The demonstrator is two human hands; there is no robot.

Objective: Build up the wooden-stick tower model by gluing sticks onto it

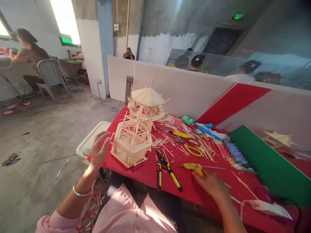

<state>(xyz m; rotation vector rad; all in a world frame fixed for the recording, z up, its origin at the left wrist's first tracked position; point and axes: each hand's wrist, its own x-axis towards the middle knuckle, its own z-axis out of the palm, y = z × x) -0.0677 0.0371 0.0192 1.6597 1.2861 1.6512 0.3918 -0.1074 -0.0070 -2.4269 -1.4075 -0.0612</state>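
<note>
A pavilion-like model (132, 142) built of thin wooden sticks stands on the red tabletop, with a pointed stick roof (147, 96) behind its lower part. Just left of the model is my left hand (99, 147), raised with its fingers apart and holding nothing. My right hand (213, 186) grips a yellow hot glue gun (193, 167) by its handle, low over the table, the nozzle pointing left. A glue stick juts from the gun's back end. Between the model and the glue gun lie black-and-yellow cutters (167, 170), their handles toward me.
Loose sticks (175, 124) litter the red table (148, 174), with yellow-handled pliers (178, 133) and scissors (194, 150) among them. A green board (269, 165) stands at right. Behind runs a white partition (175, 87). A white stool (93, 134) is at left. Several people sit farther off.
</note>
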